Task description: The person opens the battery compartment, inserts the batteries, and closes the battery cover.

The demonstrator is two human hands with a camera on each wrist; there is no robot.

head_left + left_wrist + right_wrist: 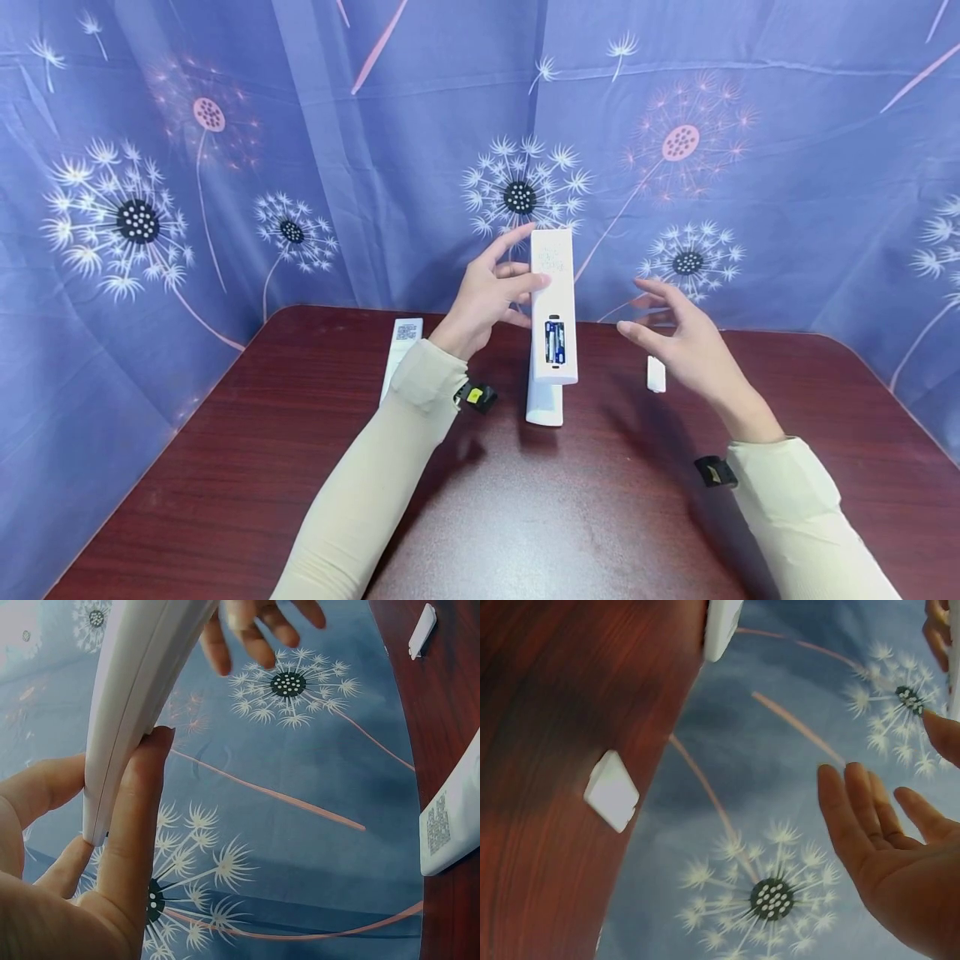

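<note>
My left hand (487,287) grips a white remote control (553,308) near its upper end, thumb on the back face and fingers behind. Its back faces the head camera. The battery compartment is uncovered, with two blue-and-silver batteries (555,342) side by side inside. In the left wrist view the remote (142,690) shows edge-on between the fingers. To its right, my right hand (682,342) hovers with fingers loosely spread, holding nothing. A small white battery cover (656,374) lies on the table near that hand; the right wrist view shows this cover (613,792) too.
On the dark red wooden table (525,517), a white device (544,406) lies behind and below the held remote, partly hidden by it. Another white device with a QR code (406,332) lies left, partly behind my left forearm. A blue dandelion-print curtain (420,150) hangs behind the table.
</note>
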